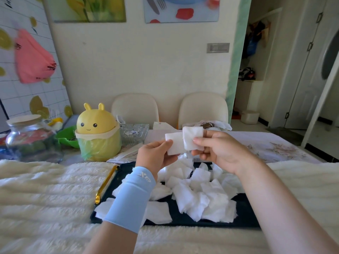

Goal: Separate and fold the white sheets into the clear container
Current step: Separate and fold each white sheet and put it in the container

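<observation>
I hold two small white sheets up above the tray. My left hand, with a light blue sleeve on the wrist, pinches one white sheet by its lower left edge. My right hand pinches the other white sheet, which overlaps the first one on its right side. Below, a pile of several loose white sheets lies on a dark tray. A clear container is mostly hidden behind my hands at the tray's far edge.
Gold tongs lie along the tray's left edge on a fluffy white cover. Behind stand a yellow bunny-shaped bin, a glass jar, a glass dish and two cream chairs.
</observation>
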### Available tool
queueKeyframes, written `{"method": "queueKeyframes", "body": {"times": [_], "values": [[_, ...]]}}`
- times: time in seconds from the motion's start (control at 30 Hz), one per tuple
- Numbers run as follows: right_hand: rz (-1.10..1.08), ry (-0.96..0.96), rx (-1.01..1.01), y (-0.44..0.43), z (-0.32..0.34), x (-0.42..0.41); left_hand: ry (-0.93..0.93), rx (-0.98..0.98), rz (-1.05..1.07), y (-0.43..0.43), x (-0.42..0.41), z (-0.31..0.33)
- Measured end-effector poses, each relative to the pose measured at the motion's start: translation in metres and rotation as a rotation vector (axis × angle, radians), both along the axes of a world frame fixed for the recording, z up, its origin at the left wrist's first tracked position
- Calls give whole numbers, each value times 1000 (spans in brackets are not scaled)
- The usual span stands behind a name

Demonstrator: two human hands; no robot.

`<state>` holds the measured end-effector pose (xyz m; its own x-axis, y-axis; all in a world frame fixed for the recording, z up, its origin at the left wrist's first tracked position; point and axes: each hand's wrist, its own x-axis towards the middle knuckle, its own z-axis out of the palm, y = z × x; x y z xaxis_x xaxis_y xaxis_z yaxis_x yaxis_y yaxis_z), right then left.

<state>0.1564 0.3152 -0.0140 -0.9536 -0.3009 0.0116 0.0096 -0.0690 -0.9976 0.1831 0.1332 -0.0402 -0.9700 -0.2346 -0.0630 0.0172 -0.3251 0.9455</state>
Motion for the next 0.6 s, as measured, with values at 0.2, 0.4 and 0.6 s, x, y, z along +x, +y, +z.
{"method": "queueKeyframes", "body": {"times": [0.2,0.4,0.6], "values": [[-131,113,301,-16,1,11,12,40,-129,6,1,1],[-246,179,416,-17,-1,8,17,18,-225,5,2,3],[-136,154,313,-13,-4,3,81,-186,-367,-2,5,3]]}}
